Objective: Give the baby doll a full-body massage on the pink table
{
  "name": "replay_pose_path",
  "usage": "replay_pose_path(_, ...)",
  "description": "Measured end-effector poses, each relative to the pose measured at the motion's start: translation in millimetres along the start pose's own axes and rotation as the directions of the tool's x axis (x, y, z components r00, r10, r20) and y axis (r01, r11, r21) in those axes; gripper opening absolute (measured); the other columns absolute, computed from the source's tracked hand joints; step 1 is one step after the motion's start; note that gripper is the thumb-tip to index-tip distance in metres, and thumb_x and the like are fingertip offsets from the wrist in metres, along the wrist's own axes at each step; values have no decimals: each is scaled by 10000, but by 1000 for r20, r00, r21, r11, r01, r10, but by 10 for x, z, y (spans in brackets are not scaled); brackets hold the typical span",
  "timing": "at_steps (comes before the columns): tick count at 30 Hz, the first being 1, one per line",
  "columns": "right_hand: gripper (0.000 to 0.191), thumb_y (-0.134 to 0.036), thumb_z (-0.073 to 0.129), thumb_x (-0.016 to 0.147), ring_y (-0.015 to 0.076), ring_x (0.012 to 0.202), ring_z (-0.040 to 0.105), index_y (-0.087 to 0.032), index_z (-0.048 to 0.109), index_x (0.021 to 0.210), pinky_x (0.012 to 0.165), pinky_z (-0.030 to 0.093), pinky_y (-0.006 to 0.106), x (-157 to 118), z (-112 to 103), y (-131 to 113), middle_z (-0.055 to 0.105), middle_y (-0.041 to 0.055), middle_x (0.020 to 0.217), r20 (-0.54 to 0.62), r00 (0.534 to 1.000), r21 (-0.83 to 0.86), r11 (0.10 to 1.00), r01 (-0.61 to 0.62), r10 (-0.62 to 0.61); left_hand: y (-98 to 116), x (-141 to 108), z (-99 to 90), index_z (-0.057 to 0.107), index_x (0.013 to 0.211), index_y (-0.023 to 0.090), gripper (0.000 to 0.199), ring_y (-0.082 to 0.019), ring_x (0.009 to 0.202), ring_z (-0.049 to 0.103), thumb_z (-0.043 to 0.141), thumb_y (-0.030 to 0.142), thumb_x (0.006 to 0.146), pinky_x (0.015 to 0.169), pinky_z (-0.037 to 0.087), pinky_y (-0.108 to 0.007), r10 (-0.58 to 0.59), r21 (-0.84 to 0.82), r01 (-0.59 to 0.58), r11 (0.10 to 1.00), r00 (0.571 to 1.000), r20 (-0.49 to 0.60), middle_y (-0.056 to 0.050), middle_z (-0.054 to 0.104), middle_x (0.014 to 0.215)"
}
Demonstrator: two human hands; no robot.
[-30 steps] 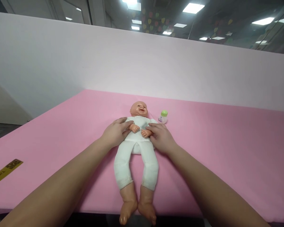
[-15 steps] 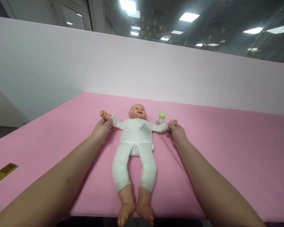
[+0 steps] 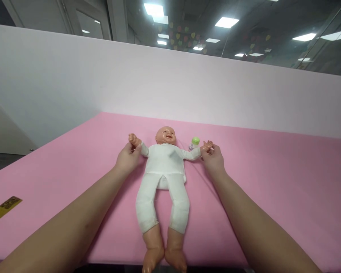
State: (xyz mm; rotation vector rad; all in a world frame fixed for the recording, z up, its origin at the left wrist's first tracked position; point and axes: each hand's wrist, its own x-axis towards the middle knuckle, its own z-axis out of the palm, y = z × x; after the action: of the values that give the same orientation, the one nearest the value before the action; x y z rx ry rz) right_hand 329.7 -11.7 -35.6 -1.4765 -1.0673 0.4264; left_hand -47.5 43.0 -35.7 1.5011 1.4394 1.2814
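Observation:
A baby doll (image 3: 165, 163) with a white cloth body lies on its back on a pink surface (image 3: 272, 182), head away from me and bare feet at the near edge. My left hand (image 3: 127, 157) is closed around the doll's wrist on the left side. On the right side, my right hand (image 3: 213, 160) pinches the doll's other wrist, whose small fingers are spread. Both doll arms are held out sideways. Just behind the right-hand doll arm is a small bottle (image 3: 194, 143) with a green cap, partly hidden by that arm.
A white wall panel (image 3: 187, 87) borders the far side of the pink surface. At the left front lies a yellow label (image 3: 4, 210) with a printed code. Glass and ceiling lights show above the panel.
My left hand has moved right, toward the doll's body, and the doll arm it holds is now bent closer in. My right hand has barely shifted.

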Motion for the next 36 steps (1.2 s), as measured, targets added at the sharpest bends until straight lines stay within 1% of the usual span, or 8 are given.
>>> replay_pose_path(3,577,-404,748,898,260,1089,730,-259,572,1428,916,632,420,-219,99,-234,724,98,1300,86,979,-36,981,189,-186,194,-187,61,673,1243,258,376,-307,1146,699,562,530,1008,980,551,-440,223,272,-250,929,966,128,-110,737,1256)
replay_pose_path(5,461,-347,710,929,256,1094,716,-278,622,1376,928,619,427,-361,162,-379,716,81,1334,220,927,-85,940,330,-305,288,-273,101,671,1308,268,401,-315,1217,659,555,511,1011,1019,534,-451,326,374,-391,841,918,225,-102,704,1341)
replay_pose_path(11,322,-108,631,927,269,1130,666,-261,743,1187,1040,521,472,-549,278,-541,763,51,1164,565,601,-167,636,754,-565,305,-311,143,619,1481,262,494,-344,1378,558,537,447,1030,1152,455,-508,415,556,-545,628,839,352,-103,615,1505)
replay_pose_path(15,327,-108,616,963,279,1171,651,-258,754,1219,1067,500,478,-546,317,-522,756,64,1208,607,523,-162,551,819,-599,263,-290,130,580,1540,316,510,-392,1511,421,509,430,1048,1222,346,-603,411,640,-608,470,793,451,-93,547,1595)
replay_pose_path(20,330,-111,616,957,271,1174,662,-260,755,1216,1065,510,467,-561,314,-537,761,57,1202,599,559,-173,589,790,-574,259,-294,140,580,1542,330,503,-395,1553,371,480,438,1061,1240,307,-625,399,637,-611,471,791,464,-94,516,1625)
replay_pose_path(26,323,-289,684,953,240,1080,719,-308,721,1274,976,597,424,-535,283,-488,767,25,1222,423,824,-81,891,448,-376,259,-248,112,590,1520,288,531,-330,1427,539,528,470,1025,1162,456,-498,364,456,-503,734,858,361,-106,572,1560)
replay_pose_path(31,518,-427,754,905,258,1131,725,-231,617,1366,1008,603,439,-258,191,-273,739,102,1283,156,965,149,971,187,-210,161,-149,46,638,1414,305,458,-301,1218,687,576,504,1006,1013,552,-439,176,144,-210,967,960,218,-77,727,1337)
replay_pose_path(36,676,-416,835,795,258,897,770,-218,547,1373,803,671,422,90,-28,71,766,90,1102,68,992,64,992,-111,107,-36,36,-7,662,1224,215,393,-282,1095,744,671,504,957,915,607,-409,-64,-165,81,983,993,102,-138,739,1251)
